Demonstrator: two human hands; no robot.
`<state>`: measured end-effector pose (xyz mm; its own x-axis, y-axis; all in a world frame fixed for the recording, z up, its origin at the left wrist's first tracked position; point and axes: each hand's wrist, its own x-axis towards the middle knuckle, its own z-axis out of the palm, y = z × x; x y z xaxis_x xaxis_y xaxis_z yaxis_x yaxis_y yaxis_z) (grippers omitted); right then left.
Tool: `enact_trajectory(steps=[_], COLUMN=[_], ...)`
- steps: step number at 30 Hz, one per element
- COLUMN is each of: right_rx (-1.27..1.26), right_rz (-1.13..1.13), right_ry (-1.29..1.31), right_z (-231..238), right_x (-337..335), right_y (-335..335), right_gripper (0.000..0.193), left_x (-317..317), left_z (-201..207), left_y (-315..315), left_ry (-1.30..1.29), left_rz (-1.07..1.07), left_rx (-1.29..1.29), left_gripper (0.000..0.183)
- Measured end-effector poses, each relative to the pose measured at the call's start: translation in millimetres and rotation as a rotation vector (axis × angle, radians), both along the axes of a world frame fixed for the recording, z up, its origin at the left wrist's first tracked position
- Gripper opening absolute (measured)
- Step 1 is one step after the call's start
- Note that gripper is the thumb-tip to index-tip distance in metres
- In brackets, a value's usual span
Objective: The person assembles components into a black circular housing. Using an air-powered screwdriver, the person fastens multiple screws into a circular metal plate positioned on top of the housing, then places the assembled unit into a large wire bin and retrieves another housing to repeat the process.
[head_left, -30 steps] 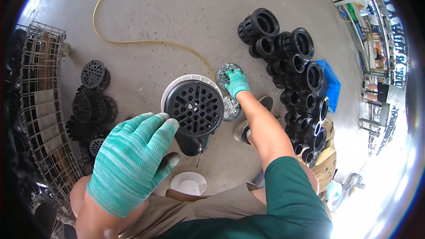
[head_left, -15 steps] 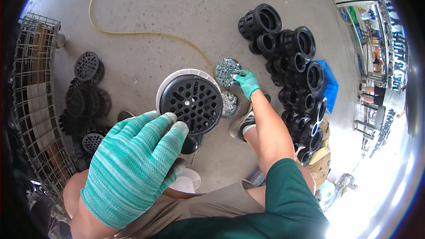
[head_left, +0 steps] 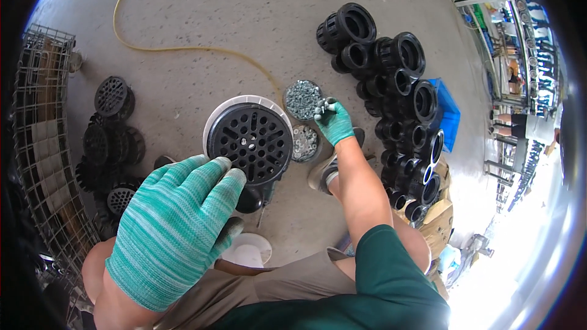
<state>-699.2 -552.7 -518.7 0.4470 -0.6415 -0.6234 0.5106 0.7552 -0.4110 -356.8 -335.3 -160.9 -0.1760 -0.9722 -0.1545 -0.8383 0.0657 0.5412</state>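
Note:
A round black perforated drain grate [head_left: 263, 146] sits on top of a white round bucket [head_left: 211, 116]. At the grate's near-left rim, my left hand [head_left: 174, 220], in a striped green glove, has its fingers closed over the edge, the thumb lower down. My gloved right hand [head_left: 334, 121] is curled, with small metal screws at its fingertips. It hovers at the right edge of a round container of screws [head_left: 302, 99]. Below that stands a second container, filled with washers or nuts [head_left: 304, 143]. A dark rounded part [head_left: 251, 199] shows under the grate's near side.
Black ribbed pipe fittings [head_left: 400, 122] are stacked at right, before a blue bin [head_left: 449, 116]. More black grates [head_left: 111, 96] pile up at left beside a wire cage [head_left: 49, 140]. A yellow hose [head_left: 183, 47] crosses the floor; a white tub [head_left: 251, 249] lies near my legs.
My right hand has drawn back from among the screws to the container's edge, fingers curled upward. My left hand stays at the grate's rim. The whole view has shifted slightly.

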Motion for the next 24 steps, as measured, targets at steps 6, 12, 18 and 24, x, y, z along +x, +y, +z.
enact_trajectory(steps=[6,12,18,24], right_rx=[0.024,-0.023,-0.264,-0.585], right_rz=[0.013,0.001,0.136,0.290], right_ry=[-0.005,0.081,0.177,0.100], right_z=[19.2,83.6,229.1,362.4], right_x=[18.8,21.3,58.1,111.2], right_y=[8.9,25.6,45.2,145.8], right_gripper=[0.016,0.035,0.056,0.069], left_x=[-0.7,-12.4,-46.6,-85.0], left_z=[0.3,12.7,-15.8,-32.0], left_y=[1.9,-1.5,10.8,18.4], left_ry=[-0.011,0.330,1.401,2.003], left_rz=[-0.024,0.178,0.668,0.646], left_rx=[-0.037,0.146,0.398,0.735], left_gripper=[0.059,0.049,0.054,0.070])
